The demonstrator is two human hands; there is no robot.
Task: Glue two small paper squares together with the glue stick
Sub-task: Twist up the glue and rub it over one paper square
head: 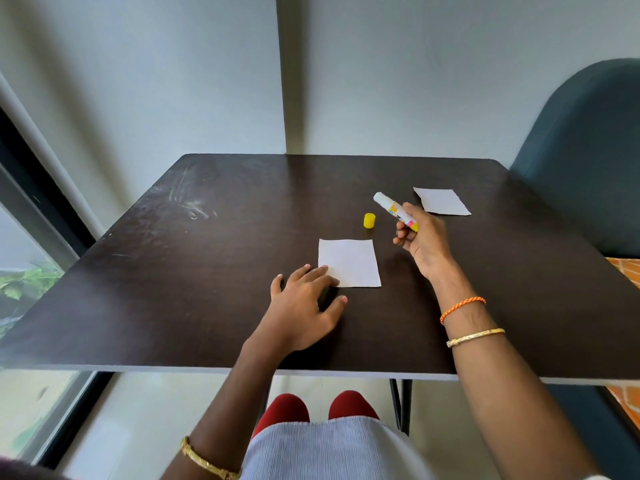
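Dark brown, wood-grain square table [214, 306] fills the middle of the view; pale smears near its far left corner. Near edge runs across the frame, its right end cut off by the frame border.

Dark teal padded chair [585, 157] stands at the table's right side, cropped by the right edge; only its curved back shows.

Left hand [304, 306] lies palm down on the table, fingers spread and fairly straight. The fingertips [329, 277] press on the near left corner of the nearer white paper square [349, 262], which lies flat near the table's centre. That corner is hidden under the fingers.

Right hand [422, 240] is raised above the table to the right of this paper, fingers curled round the lower part of the white glue stick with a yellow band and coloured label [393, 209]. The stick tilts up and to the left, uncapped white end outward. Label print is too small to read; the stick's base is hidden in the grip. Whether any glue protrudes I cannot tell.

Second white paper square [442, 201] lies flat farther back and right, well apart from the first, its near left corner partly behind the right hand.

Small yellow plastic cap [369, 221] stands upright on the table between the two papers, just beyond the nearer one, touching neither.
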